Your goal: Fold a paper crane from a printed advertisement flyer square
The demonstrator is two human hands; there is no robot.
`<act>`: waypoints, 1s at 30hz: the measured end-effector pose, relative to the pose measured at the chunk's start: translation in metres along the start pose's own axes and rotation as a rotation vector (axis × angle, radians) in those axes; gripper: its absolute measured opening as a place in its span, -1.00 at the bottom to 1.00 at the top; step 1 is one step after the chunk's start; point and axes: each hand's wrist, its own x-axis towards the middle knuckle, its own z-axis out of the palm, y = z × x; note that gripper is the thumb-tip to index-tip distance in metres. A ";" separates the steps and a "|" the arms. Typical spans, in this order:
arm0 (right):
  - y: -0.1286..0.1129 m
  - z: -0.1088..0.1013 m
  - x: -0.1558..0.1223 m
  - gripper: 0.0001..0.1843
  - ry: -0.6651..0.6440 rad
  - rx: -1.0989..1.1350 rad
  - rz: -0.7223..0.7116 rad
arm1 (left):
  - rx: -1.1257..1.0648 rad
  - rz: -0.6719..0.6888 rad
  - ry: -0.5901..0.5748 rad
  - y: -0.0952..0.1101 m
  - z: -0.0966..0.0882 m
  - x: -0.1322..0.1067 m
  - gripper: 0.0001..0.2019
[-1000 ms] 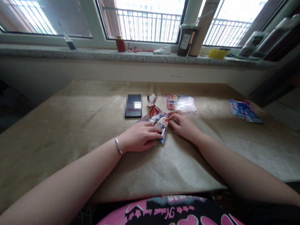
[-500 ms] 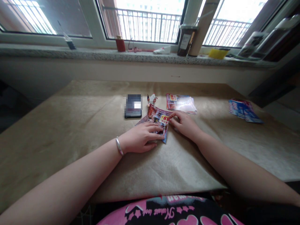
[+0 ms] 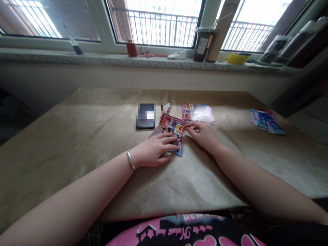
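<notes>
Near the middle of the worktop (image 3: 77,143), a printed leaflet (image 3: 171,127) is pressed flat under the left hand (image 3: 153,151), whose fingers (image 3: 167,140) are spread over its near half, so that part of the print is hidden. Its right edge is pinched by the fingers (image 3: 191,125) of the right hand (image 3: 205,135). What is printed cannot be read beyond a yellow price tag. A dark phone (image 3: 146,116) lies just beside the leaflet on the left, its screen blurred out. A crumpled paper scrap (image 3: 166,108) sits just behind the leaflet, and a stack of leaflets (image 3: 197,112) lies flat just behind the right hand. More leaflets (image 3: 266,121) lie well apart at the right edge. Open room is left on the worktop to the left and in front. A beige cloth covers the surface. Behind it a stone windowsill (image 3: 102,59) carries a red cup (image 3: 132,49) and a dark jar (image 3: 203,43) beneath barred windows.
</notes>
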 end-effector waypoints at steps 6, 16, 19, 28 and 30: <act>-0.004 -0.003 0.000 -0.86 0.032 -0.059 -0.074 | 0.042 -0.058 0.005 0.003 -0.002 0.000 -0.58; -0.011 -0.004 -0.003 -0.90 0.063 -0.062 -0.158 | 0.006 -0.086 -0.002 0.002 0.001 -0.001 -0.58; -0.013 -0.006 -0.004 -0.93 0.055 -0.083 -0.187 | 0.009 -0.087 0.003 0.001 0.002 -0.001 -0.58; -0.021 -0.008 -0.007 -0.91 0.071 -0.178 -0.282 | 0.023 -0.119 -0.020 0.001 0.003 -0.001 -0.53; -0.023 -0.009 -0.008 -0.90 0.069 -0.189 -0.278 | 0.026 -0.127 -0.021 0.001 0.003 -0.001 -0.53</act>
